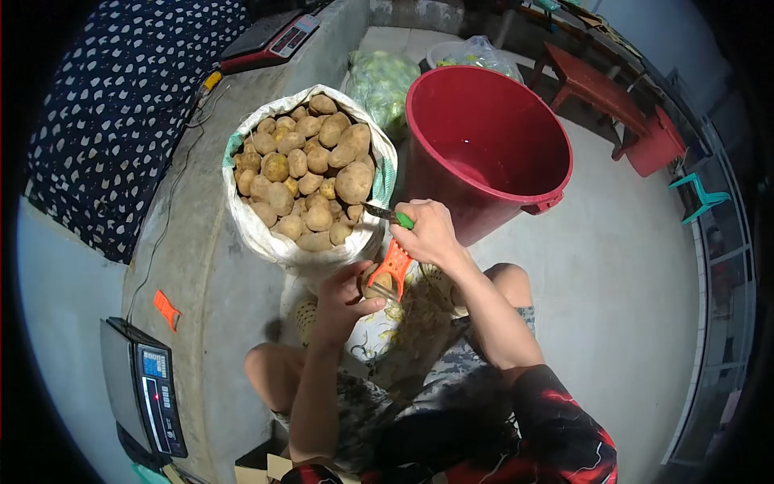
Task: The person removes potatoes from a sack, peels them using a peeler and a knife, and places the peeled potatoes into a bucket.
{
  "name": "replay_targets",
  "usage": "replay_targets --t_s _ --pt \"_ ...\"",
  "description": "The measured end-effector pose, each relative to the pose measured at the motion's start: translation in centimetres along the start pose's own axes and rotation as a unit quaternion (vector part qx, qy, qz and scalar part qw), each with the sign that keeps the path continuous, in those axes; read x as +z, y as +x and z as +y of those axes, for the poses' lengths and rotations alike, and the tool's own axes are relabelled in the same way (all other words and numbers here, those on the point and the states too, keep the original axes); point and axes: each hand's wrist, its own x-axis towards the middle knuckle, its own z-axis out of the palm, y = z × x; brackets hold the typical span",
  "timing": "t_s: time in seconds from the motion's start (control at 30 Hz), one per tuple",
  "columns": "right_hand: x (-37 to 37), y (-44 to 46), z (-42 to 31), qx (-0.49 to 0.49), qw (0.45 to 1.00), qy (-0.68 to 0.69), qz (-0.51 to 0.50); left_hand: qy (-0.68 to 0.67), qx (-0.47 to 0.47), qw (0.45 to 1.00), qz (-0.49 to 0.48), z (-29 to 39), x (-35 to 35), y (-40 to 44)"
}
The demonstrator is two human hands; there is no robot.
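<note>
Head view: potatoes (354, 183) fill the sack (256, 242); the tub (472, 211) perhaps holds water.

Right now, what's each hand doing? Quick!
Left hand: closed, holding a potato.
Right hand: closed, holding an orange peeler and a green-handled knife.

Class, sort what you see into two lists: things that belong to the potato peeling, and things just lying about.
Peeling:
- potato in left hand
- orange peeler and green-handled knife in right hand
- potato sack
- red tub, probably

Lying about:
- second orange tool
- two scales
- turquoise stool
</note>
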Motion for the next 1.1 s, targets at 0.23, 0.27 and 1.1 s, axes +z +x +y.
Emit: replay_targets --t_s 0.23,0.27,1.1 --pt "-0.1 1.3 2.0 -0.003 0.998 -0.064 0.023 -0.040 0.044 0.995 -0.075 0.5 0.0 -1.6" --pt "-0.4 1.4 2.5 0.052 0.998 -0.039 0.023 -0.084 0.055 0.990 -0.100 0.1 -0.2 -1.7" --pt "-1.6 0.4 -1.9 0.032 0.991 0.122 0.055 -0.208 0.101 0.969 -0.087 -0.6 0.7 -1.1"
